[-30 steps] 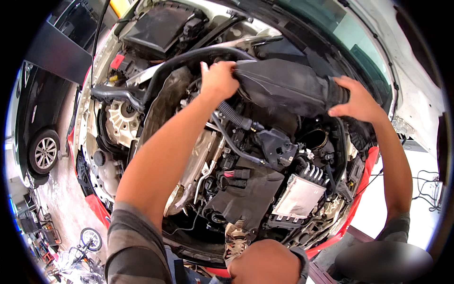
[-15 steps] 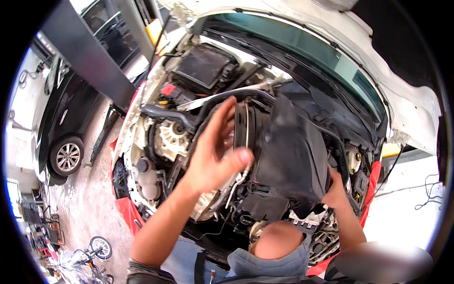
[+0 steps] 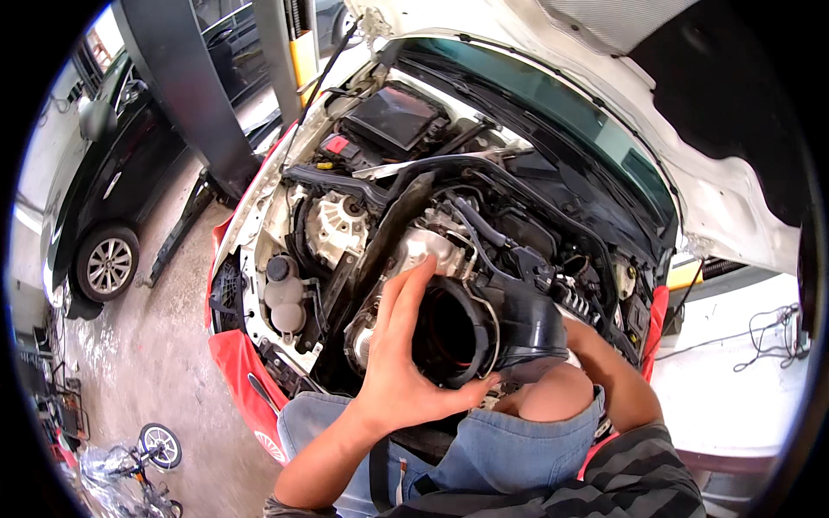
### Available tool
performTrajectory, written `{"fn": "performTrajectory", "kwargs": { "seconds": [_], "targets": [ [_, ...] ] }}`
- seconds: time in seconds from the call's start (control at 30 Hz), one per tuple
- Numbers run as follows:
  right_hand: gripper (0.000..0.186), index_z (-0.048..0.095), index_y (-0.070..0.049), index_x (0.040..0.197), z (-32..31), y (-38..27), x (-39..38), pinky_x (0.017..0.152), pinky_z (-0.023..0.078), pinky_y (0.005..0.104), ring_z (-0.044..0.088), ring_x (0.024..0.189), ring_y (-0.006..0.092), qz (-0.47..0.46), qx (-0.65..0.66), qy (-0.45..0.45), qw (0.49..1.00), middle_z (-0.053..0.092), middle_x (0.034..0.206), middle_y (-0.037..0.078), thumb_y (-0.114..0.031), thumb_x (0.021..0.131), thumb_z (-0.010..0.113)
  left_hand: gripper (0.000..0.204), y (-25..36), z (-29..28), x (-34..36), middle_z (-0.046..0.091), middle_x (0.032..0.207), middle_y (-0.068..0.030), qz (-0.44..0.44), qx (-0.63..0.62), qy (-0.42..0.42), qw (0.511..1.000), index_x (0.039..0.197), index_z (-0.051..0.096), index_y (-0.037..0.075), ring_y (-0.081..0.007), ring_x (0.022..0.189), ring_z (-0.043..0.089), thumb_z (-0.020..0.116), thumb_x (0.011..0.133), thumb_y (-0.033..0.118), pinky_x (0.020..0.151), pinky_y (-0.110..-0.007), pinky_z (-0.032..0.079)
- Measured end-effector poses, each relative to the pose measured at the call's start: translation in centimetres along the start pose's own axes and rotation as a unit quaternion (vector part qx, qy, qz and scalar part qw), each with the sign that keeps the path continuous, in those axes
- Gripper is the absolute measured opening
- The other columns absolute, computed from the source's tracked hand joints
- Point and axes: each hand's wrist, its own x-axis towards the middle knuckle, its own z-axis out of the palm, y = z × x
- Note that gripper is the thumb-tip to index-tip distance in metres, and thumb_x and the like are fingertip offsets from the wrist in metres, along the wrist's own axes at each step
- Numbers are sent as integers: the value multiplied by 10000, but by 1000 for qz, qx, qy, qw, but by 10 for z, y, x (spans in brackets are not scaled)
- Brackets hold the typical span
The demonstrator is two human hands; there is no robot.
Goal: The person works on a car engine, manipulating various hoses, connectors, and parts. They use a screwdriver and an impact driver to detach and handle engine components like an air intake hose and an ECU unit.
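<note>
A black plastic air intake housing [image 3: 523, 318] is held over the engine bay, its round hollow mouth turned toward me. A thin metal clamp ring runs round that mouth. My right hand [image 3: 584, 347] grips the housing from its right side, fingers hidden behind it. My left hand [image 3: 402, 367] is open at the mouth, thumb and fingers spread to either side of the rim; whether they touch it I cannot tell. Behind the housing, engine parts and a black hose [image 3: 477, 222] show. My denim-covered leg, bare at the knee [image 3: 557, 395], is just below the housing.
Left of the engine stand a cream alternator-like casting [image 3: 335, 226] and a pale fluid reservoir [image 3: 285, 298]. Red covers [image 3: 246, 380] drape the fender edges. The raised white hood [image 3: 734, 186] hangs at the right. Beyond a lift post [image 3: 186, 95] stands a black car [image 3: 117, 186].
The black housing has turned, so its round mouth now faces me instead of its broad side. My left hand has moved down to that mouth. More of the engine is uncovered.
</note>
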Motion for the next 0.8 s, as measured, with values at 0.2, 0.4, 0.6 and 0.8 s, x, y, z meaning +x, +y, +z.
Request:
{"fn": "performTrajectory", "kwargs": {
  "seconds": [0.2,0.4,0.6,0.8],
  "targets": [
    [569,529,-12,1283,39,-164,-30,1040,420,385,569,1190,287,-127,-239,62,961,592,1241,177,58,728,635,1197,17,-5,-45,460,1280,-196,29,43,62,997,1464,274,-69,-275,1146,511,916,497,223,972,-367,434],
    [614,490,11,1332,100,-206,-29,1047,407,409,524,1257,341,-300,-203,10,932,547,1310,200,28,720,543,1142,54,-49,-84,523,1214,-226,51,91,100,990,1419,342,-71,-338,1087,567,924,478,214,908,-409,487],
    [1111,227,29,1487,154,-225,-24,1081,378,405,480,1308,349,-382,-100,-87,915,435,1437,235,-347,658,865,1167,122,-111,-93,462,1311,-205,45,-32,51,997,1423,293,-76,-276,1169,535,937,496,219,1005,-370,434],
    [1188,170,-3,1497,216,-228,-31,1032,418,385,532,1225,309,-440,27,35,897,475,1364,218,-231,595,910,1107,174,-127,-94,447,1353,-225,-10,-5,63,998,1426,262,-11,-326,1300,448,909,550,191,1088,-403,366]
  ]
}}
